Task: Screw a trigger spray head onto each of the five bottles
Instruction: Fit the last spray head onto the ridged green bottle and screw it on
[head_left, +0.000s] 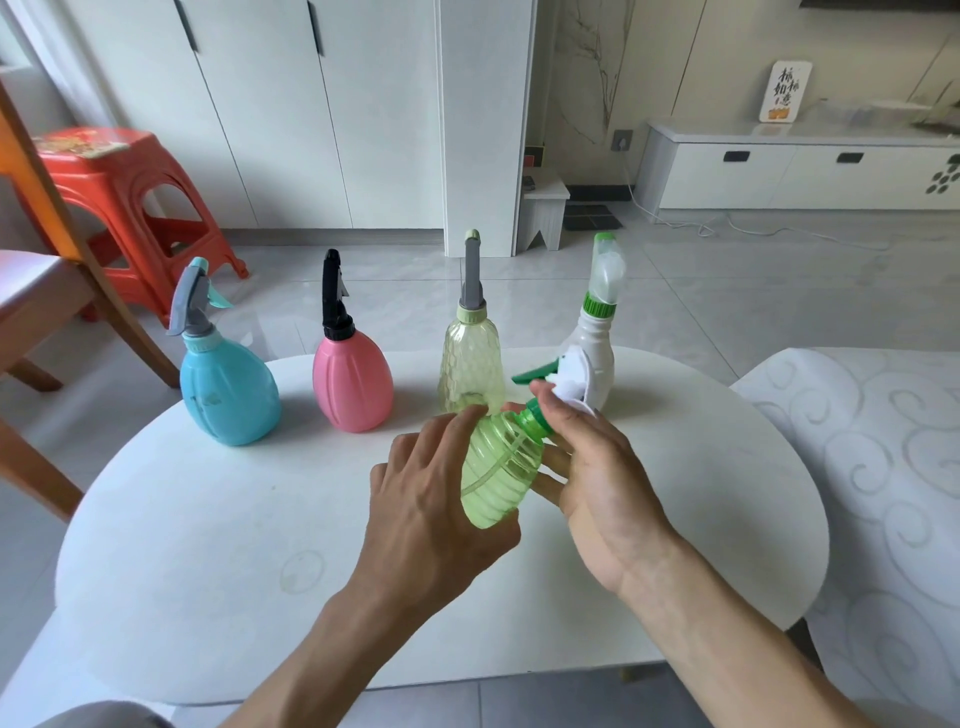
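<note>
A ribbed light-green bottle (498, 467) is held tilted above the white table (208, 519), neck pointing up and right. My left hand (431, 499) wraps its body. My right hand (587, 467) grips the green collar of the white-and-green spray head (563, 376) sitting on the neck. Along the far edge stand a blue bottle (228, 389) with a grey head, a pink bottle (353, 384) with a black head, a pale yellow-green bottle (471, 364) with a grey head, and a white bottle (597, 343) with a clear-and-green head.
A red plastic stool (124, 208) and a wooden chair (52, 291) stand at the left beyond the table. A patterned white cushion (883, 467) lies at the right. White cabinets and a low TV unit (800, 171) line the back.
</note>
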